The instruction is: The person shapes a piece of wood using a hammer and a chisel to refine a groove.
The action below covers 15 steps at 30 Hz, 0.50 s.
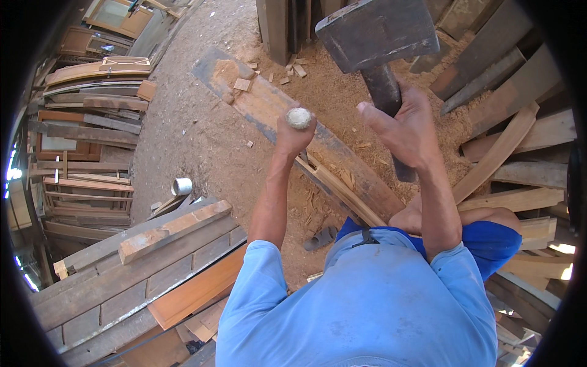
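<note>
My left hand (292, 136) is wrapped round an upright chisel, whose pale round butt end (299, 118) faces up out of the fist. Most of its blade is hidden below the hand, over a narrow light-brown wooden strip (350, 199) with a slot near its far end. In my right hand (411, 125) is a dark wooden mallet (377, 33), raised with its big block head up and away from the chisel. The fingers wrap the mallet handle and the thumb sticks out to the left. Under the strip lies a wide worn plank (269, 109) on the ground.
Small wood chips (242, 84) and sawdust cover the plank and ground. Boards (501, 67) lean at the right, and stacked timber (177, 232) lies at the lower left. A white cup-shaped container (181, 186) stands near it. Frames and panels (92, 122) line the far left.
</note>
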Tool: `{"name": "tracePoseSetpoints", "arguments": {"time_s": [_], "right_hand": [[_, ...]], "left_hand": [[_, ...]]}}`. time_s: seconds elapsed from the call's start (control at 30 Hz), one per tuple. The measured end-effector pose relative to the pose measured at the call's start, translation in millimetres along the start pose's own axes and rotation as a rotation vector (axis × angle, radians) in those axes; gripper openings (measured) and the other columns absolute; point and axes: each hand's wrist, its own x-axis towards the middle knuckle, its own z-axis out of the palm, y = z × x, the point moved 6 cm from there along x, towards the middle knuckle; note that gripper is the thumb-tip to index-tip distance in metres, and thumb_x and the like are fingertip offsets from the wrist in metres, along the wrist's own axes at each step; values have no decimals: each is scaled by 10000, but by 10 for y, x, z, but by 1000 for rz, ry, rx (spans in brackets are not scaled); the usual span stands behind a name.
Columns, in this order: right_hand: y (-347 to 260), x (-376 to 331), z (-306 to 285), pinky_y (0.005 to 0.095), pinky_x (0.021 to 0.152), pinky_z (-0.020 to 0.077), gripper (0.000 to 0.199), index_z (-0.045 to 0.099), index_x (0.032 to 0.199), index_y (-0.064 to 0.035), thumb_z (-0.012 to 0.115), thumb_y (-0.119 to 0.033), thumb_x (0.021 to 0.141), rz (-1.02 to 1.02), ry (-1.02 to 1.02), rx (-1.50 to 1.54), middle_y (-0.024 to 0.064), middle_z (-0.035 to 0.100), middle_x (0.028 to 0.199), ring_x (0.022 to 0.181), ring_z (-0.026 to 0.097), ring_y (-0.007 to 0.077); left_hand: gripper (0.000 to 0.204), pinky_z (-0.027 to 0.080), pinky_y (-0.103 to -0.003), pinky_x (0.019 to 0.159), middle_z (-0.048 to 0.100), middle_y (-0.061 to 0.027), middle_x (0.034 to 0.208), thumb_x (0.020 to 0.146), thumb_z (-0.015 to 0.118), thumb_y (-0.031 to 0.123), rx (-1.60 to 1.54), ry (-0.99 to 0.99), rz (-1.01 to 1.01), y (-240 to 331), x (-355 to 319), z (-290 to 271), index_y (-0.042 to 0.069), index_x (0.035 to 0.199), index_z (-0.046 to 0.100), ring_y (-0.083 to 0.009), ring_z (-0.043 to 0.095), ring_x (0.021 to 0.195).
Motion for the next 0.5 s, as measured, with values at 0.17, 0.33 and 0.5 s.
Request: {"name": "tracePoseSetpoints", "arguments": {"time_s": [0.17,0.33,0.5], "right_hand": [[65,69,62,378,683,510,369,644,1155,20,699,-188,855,-11,6,-133,107,641,767,689,624,219],[768,131,344,442,691,504,324,629,1113,3,677,-188,857,-72,-234,-645,179,665,806,704,650,322],[-37,43,151,485,716,528,228,630,1009,-20,668,-167,838,-142,-83,-417,231,678,825,802,688,404]], "left_hand": [[302,539,-300,705,688,-57,817,795,775,95,152,-92,48,247,-12,134,6,1058,655,-135,674,772],[213,540,-309,683,695,-59,794,795,761,92,172,15,312,502,-55,272,26,972,663,-147,680,748],[147,527,-299,646,671,-42,732,836,752,107,71,44,94,180,-131,-10,33,918,655,-128,642,685]]}}
